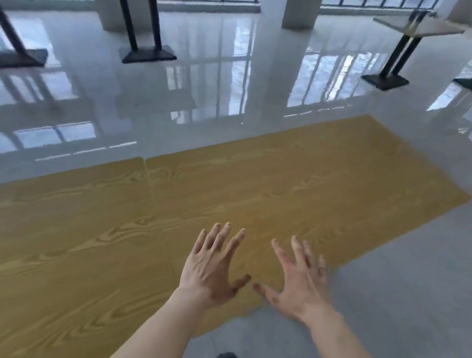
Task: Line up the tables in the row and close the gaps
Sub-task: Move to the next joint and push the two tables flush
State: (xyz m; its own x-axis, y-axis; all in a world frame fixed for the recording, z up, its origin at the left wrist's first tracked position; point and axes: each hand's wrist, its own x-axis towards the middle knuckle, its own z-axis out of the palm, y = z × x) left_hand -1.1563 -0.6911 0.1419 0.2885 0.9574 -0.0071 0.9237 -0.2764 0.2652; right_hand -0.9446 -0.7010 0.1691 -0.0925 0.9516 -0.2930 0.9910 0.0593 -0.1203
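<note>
Both hands, left hand (211, 266) and right hand (297, 278), were spread wide, grip empty, over the right table (301, 180). Its seam (148, 181) with the left table (48, 232) looked nearly closed; next, probably a flush-alignment push.

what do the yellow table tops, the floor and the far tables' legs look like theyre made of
Table tops: wood-grain pattern, very even and smooth, so probably laminate or veneer rather than solid wood; slight sheen.
Floor: glossy polished tile or stone, pale grey; it mirrors the windows.
Legs of the far tables: thin, dark, with flat plate bases, likely painted metal.
</note>
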